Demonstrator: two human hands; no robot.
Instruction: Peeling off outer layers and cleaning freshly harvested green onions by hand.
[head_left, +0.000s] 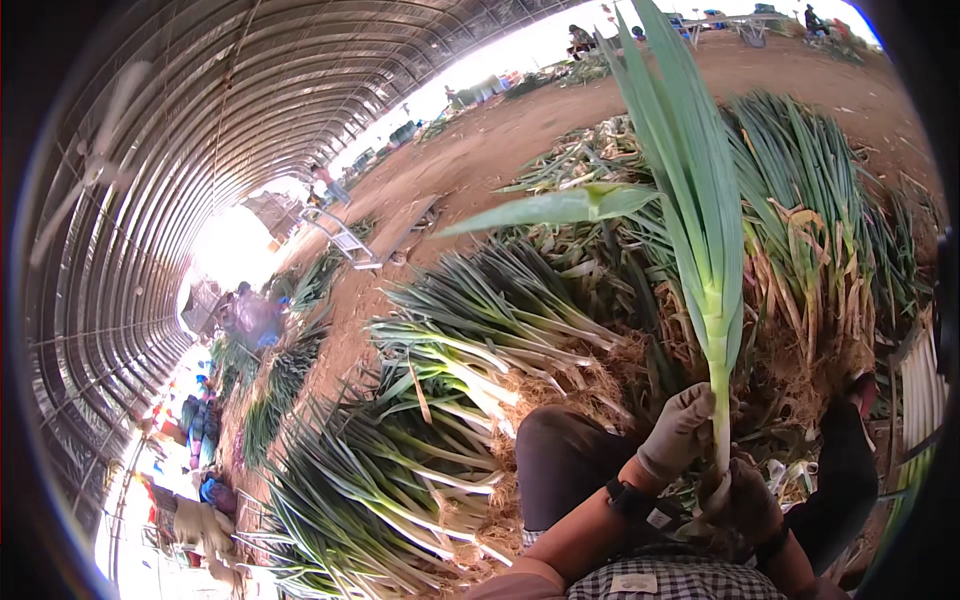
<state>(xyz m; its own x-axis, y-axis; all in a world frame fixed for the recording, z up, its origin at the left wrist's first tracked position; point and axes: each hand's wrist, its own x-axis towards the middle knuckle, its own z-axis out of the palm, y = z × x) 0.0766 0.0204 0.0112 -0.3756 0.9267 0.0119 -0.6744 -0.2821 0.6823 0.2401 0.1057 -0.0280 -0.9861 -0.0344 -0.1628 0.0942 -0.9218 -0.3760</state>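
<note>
A tall leek (714,310) stands upright in front of me, its green leaves fanning upward and one leaf bent out to the left. My left hand (680,432), in a pale grey work glove, is closed round its light green stalk. Lower down, my gloved right hand (745,500) is closed about the white base, and its fingers are partly in shadow. The root end is mostly hidden by that hand. To the left of my knee lie trimmed-looking leeks (400,480) with white shanks and brown roots toward me.
Another pile of leeks (480,310) lies beyond my knee. Untidy leeks with dry leaves (810,230) are heaped at the right. A metal hand cart (345,240) stands on the dirt floor (520,140). Other people (250,315) are farther off under the arched roof (200,120).
</note>
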